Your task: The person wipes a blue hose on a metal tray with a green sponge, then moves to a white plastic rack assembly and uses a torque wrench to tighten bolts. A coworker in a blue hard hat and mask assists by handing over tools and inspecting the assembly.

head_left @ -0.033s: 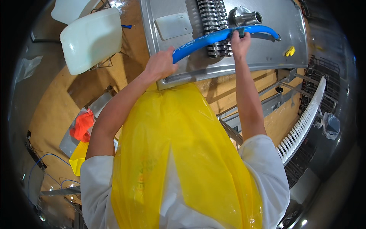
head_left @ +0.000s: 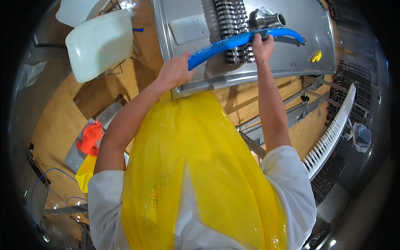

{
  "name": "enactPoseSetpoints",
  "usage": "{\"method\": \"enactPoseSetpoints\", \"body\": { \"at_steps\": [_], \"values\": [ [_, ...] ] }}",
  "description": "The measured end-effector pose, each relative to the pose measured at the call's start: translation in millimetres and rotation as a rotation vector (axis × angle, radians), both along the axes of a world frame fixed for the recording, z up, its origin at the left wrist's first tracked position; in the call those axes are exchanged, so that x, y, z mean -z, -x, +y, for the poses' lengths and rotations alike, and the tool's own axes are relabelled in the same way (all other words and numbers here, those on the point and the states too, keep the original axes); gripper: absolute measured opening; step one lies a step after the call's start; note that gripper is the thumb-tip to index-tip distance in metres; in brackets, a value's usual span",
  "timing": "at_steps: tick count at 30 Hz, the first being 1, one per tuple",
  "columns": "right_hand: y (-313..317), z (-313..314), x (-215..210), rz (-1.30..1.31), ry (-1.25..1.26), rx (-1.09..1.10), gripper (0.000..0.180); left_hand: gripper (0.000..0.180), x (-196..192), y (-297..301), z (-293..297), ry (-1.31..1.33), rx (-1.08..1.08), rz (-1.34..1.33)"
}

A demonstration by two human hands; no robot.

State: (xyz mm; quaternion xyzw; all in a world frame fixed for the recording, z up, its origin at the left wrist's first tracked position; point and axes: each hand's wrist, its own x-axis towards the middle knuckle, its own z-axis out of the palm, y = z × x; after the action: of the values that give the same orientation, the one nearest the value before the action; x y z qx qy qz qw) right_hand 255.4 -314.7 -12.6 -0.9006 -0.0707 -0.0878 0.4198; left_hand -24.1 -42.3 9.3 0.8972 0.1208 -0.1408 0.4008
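A thick blue hose (head_left: 231, 43) stretches across my front, above a stainless steel table (head_left: 310, 16). My left hand (head_left: 177, 71) is wrapped round its left end. Farther along, my right hand (head_left: 263, 46) grips the hose with a small dark green piece (head_left: 261, 35) at the fingers; what that piece is, I cannot tell. Behind the hose stands a row of metal discs (head_left: 229, 21) on shafts, partly covered by it. A metal pipe fitting (head_left: 268, 19) lies just beyond my right hand. The hose's right end bends down toward the tabletop.
On the table lie a white plastic plate (head_left: 190, 29) and a yellow piece (head_left: 316, 56). A large white tub (head_left: 100, 45) stands at the left, above an orange cloth (head_left: 91, 137) and yellow material (head_left: 86, 173). To the right is a long white toothed strip (head_left: 333, 132).
Both hands keep their hold on the hose. The hose appears slightly turned, its lettering shifted; otherwise almost nothing has moved.
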Motion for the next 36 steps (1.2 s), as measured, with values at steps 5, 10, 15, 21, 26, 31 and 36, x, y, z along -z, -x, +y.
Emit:
{"method": "enactPoseSetpoints", "body": {
  "at_steps": [5,10,15,21,26,31,36],
  "values": [
    [43,35,-23,0.036,0.035,-0.085,0.029,0.048,10,1,-1,-0.013,-0.019,-0.028],
    [5,25,-33,0.037,0.134,0.001,0.029,0.053,7,3,-3,-0.023,-0.003,-0.006],
    [87,55,-30,0.119,0.097,-0.132,0.028,0.048,11,1,-2,-0.076,0.003,-0.072],
    [58,-15,-42,-0.168,0.369,0.048,0.024,0.047,32,-4,-10,-0.297,0.189,-0.291],
    [159,49,-18,-0.286,0.282,-0.155,0.022,0.049,40,-8,-6,-0.360,0.237,-0.290],
    [154,16,-26,-0.189,0.259,-0.097,0.020,0.052,33,-8,-6,-0.340,0.253,-0.242],
    [172,35,-17,-0.136,0.135,-0.059,0.017,0.056,34,-15,-6,-0.360,0.250,-0.209]
  ]
}}
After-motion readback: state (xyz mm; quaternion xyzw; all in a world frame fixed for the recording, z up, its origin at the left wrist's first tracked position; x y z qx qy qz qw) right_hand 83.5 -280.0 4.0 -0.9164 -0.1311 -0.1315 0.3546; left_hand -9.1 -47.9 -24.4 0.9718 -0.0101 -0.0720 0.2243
